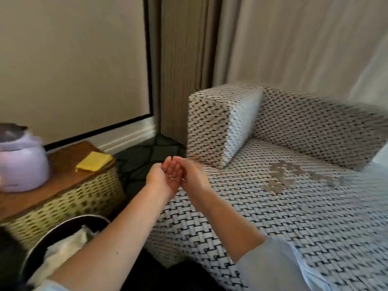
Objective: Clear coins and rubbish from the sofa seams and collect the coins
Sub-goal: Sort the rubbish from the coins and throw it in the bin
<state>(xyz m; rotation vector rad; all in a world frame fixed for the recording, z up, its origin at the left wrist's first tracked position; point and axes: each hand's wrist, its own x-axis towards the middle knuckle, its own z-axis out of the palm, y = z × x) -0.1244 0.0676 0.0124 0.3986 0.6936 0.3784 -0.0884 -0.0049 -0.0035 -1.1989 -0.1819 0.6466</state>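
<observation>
Our left hand [165, 175] lies open and cupped, palm up, at the sofa [273, 217] corner, touching our right hand [194, 175], whose hold we cannot tell, with coins [294, 175] scattered on the seat well apart.

Soft, even light fills the room, brightest on the pale curtain [294, 38] at the upper right and on the sofa [273, 217] seat below it, with no hard shadows or glare; only the floor at the lower left falls into deep shade. Motion blur smears much of the frame: the coins [294, 175] are grey smudges, the sofa's back streaks toward the right edge and the lilac pot [21, 164] is soft, while the left hand [161, 176] and right hand [196, 175] at the centre are fairly sharp. The wide lens bows the dark frame line [148, 59] on the wall.
</observation>
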